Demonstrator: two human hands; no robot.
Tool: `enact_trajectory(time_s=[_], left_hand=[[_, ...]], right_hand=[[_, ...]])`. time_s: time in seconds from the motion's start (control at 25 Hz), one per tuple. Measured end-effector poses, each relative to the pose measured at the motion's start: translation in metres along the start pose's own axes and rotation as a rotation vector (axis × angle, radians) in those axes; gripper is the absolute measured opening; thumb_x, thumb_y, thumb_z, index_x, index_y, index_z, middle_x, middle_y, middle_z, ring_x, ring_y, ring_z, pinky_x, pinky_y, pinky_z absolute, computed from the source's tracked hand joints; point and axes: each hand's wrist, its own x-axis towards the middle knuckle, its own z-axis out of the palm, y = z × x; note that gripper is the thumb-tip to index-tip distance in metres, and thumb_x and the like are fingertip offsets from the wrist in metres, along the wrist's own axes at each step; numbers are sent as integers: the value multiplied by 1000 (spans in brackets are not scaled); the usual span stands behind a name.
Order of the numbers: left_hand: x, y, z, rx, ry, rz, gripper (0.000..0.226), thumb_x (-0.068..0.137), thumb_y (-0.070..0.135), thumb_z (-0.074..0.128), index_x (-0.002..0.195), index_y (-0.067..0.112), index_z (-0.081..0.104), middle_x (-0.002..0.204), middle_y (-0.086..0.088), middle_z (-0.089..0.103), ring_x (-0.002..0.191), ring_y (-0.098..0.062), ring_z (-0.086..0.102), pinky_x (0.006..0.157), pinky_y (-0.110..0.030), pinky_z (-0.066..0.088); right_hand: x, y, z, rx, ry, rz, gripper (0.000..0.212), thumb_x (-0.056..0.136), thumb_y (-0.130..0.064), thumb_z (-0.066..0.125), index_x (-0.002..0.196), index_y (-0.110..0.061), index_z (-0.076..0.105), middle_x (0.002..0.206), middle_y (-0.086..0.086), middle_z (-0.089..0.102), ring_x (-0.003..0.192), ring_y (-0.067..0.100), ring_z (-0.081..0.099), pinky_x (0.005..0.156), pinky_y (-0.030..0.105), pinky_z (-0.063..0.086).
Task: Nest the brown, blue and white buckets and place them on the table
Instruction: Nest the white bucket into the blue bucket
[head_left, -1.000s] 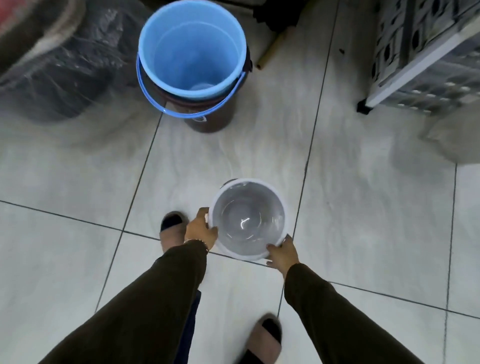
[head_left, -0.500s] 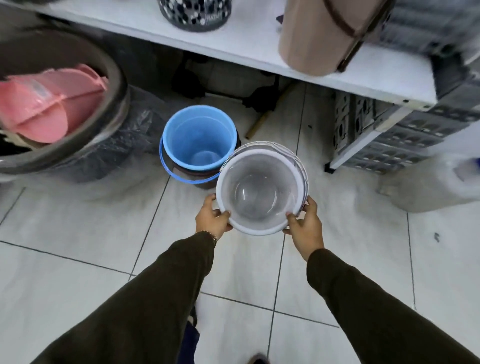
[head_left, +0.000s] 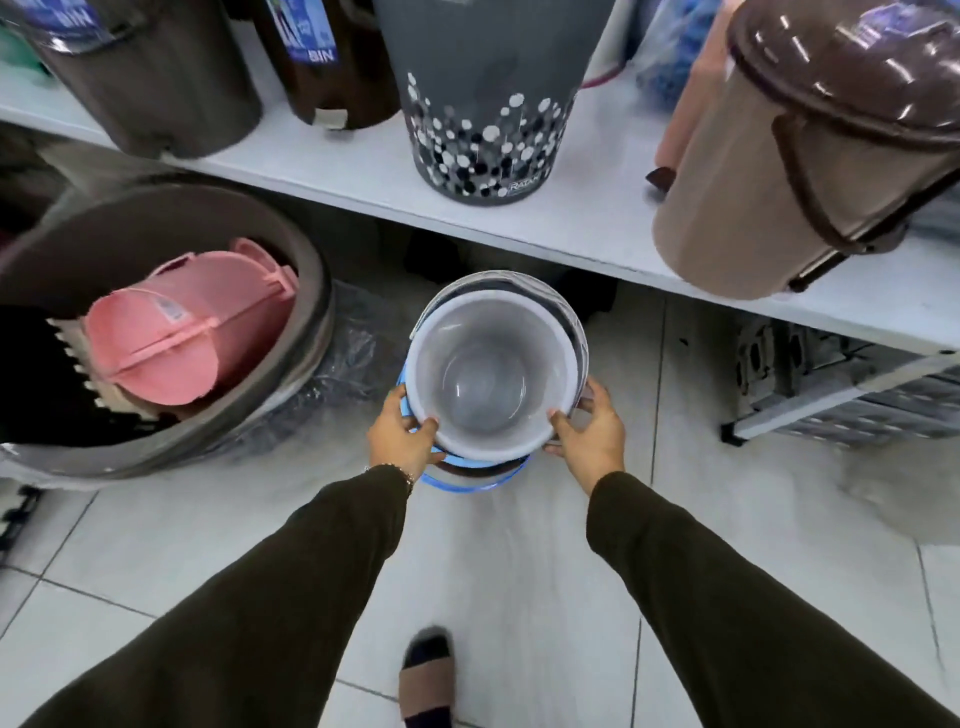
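I hold the white bucket by its rim, my left hand on the left side and my right hand on the right. It is directly over the blue bucket, of which only the near rim and blue handle show below it. A dark strip of the brown bucket shows between them; the rest is hidden. Whether the white bucket is seated inside the blue one I cannot tell. The white table runs across the top of the view, just beyond the buckets.
On the table stand two dark bins, a grey dotted bin and a tan lidded bin. A large brown tub holding a pink item sits at left on the tiled floor. A grey crate lies under the table at right.
Both hands lifted the white bucket off the floor, carried it forward and brought it over the blue bucket. My view tilted up to show the table.
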Motion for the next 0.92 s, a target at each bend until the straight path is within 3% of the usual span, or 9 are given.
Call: enact_trajectory(time_s=[0.08,0.2,0.36,0.44,0.56,0.68,0.76,0.92], left_hand=[[37,-16,-3,102,-4,-38,55,89,3,60,139,19,44,113,-18,67,94,-42,69,71,-52,62],[74,-39,0,196,-18,-113,56,85,11,62,138,20,48,108,-15,68,94,-41,70,76,-55,61],[104,-55,5,483,16,-80,63,83,18,70,141,20,45,130,-15,52,114,-37,57,99,-44,51],[116,-60,8,587,70,-35,78,78,21,76,145,18,37,139,-20,40,124,-40,47,106,-45,42],[140,-70,5,482,11,-197,100,76,26,80,152,10,17,152,-19,34,136,-40,39,109,-44,38],[158,-72,-2,319,-119,-324,85,73,19,80,143,11,33,136,-14,55,110,-32,56,90,-33,46],[166,-72,-2,284,-139,-310,81,69,11,79,137,17,36,122,-14,59,98,-30,58,83,-39,54],[163,-70,-6,195,-120,-339,74,73,-5,68,136,21,39,105,-12,57,94,-33,60,76,-48,60]], right_hand=[[26,22,27,-20,6,70,61,90,4,62,142,-21,44,108,-3,57,104,28,62,68,37,62],[51,49,50,-136,34,160,59,87,-2,69,139,-22,48,118,3,59,111,28,61,88,49,59],[78,80,63,-460,83,189,68,79,-17,80,136,-24,43,129,8,53,117,28,57,103,48,51],[90,94,65,-459,112,216,78,75,-15,82,137,-18,35,137,13,42,124,33,49,107,44,45],[105,108,63,-236,58,341,92,78,-12,81,148,-14,21,145,13,36,126,31,49,105,36,41],[122,115,56,-76,-49,459,81,74,-7,82,140,-15,37,127,5,58,106,26,62,86,43,55],[133,117,50,-71,-109,483,77,65,-6,86,131,-17,47,122,7,64,102,25,66,75,39,56],[130,110,45,-65,-213,476,87,56,-9,91,130,-26,50,121,-1,64,106,23,66,81,42,58]])
